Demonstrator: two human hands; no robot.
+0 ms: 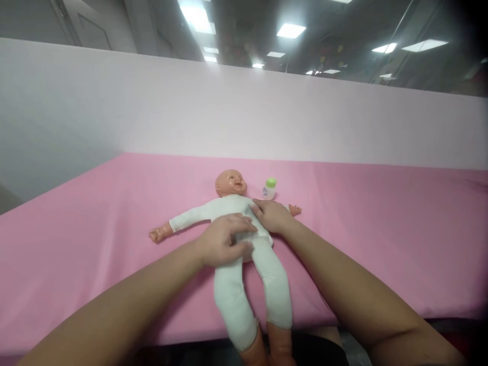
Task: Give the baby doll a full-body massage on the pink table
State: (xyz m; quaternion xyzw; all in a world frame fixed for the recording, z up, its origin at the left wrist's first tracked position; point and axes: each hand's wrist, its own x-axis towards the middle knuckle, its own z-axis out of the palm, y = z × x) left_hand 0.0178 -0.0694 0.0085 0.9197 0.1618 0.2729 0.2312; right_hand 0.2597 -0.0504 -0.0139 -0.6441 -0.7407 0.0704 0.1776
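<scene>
Your two forearms reach in from the bottom corners and meet over the doll (244,239), and nothing stands between them and it. Your left hand (224,240) lies flat on its belly, fingers spread and loose, clamped on nothing. Your right hand (271,215) rests open on its chest and shoulder, close beside the left, also gripping nothing.

The doll lies on its back on the near half of the table (381,234), its feet hanging over the near edge, its head pointing away from you. It wears a white one-piece suit; its bare head, hands and feet are tan plastic. One arm stretches out to your left, and the other is mostly hidden under your right hand, only its hand showing.

Just beyond your right hand, beside the doll's head, a small bottle (269,188) with a green cap stands upright, apart from the doll.

The table is covered in plain pink. Behind it rises a pale wall (152,112), and above that glass reflects ceiling lights (291,30).
</scene>
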